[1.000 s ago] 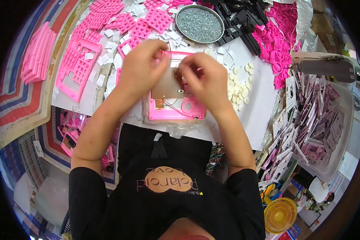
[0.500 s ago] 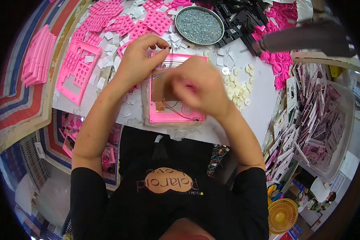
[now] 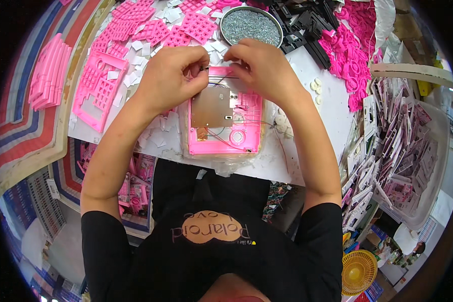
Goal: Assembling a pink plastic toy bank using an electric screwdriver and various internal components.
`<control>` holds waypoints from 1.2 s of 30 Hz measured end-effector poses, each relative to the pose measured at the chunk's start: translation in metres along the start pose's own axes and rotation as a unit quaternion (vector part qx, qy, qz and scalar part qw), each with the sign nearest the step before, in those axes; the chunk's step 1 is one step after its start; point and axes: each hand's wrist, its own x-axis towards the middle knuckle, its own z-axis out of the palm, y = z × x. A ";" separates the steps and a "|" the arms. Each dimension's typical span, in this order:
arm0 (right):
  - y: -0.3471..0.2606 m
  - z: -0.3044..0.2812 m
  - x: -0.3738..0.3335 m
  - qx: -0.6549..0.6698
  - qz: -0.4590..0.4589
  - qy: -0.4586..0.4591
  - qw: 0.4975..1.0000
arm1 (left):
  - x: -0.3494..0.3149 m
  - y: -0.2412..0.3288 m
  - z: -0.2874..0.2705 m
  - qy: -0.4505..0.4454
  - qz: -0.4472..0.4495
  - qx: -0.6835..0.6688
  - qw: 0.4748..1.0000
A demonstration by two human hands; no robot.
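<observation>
A pink plastic casing (image 3: pixel 211 149) lies on the white table in front of me, on a clear plastic wrap. Inside it sit a brownish-grey metal plate (image 3: pixel 211 108), a round speaker-like ring (image 3: pixel 237 137) and several thin wires (image 3: pixel 254 122), some trailing over the right side. At the casing's far left corner my left hand (image 3: pixel 173 78) is closed, pinching a small dark part (image 3: pixel 205 68) too small to name. Opposite it, over the far right corner, my right hand (image 3: pixel 264 68) has its fingers curled close to the wires; what they hold is hidden.
Beyond stands a round tin of small screws (image 3: pixel 251 26). Black plastic parts (image 3: pixel 307 25) and pink parts (image 3: pixel 345 65) are heaped right of it. Pink keypad grids (image 3: pixel 199 26) and white paper squares (image 3: pixel 136 75) lie left. Cream discs (image 3: pixel 283 123) sit near my right wrist.
My right hand has moved from over the middle of the casing to its far edge, uncovering the plate and wires. A dark elongated object at the upper right has left the view.
</observation>
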 end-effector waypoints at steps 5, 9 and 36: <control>-0.017 -0.012 -0.023 -0.043 0.012 -0.025 0.999 | 0.002 -0.003 -0.006 -0.019 0.017 0.023 0.999; -0.025 -0.002 -0.033 -0.124 0.017 -0.035 0.992 | 0.009 0.007 -0.010 0.030 0.287 0.212 0.934; -0.063 0.022 -0.072 -0.048 0.110 0.125 0.985 | 0.013 0.014 0.018 -0.118 0.200 0.177 0.956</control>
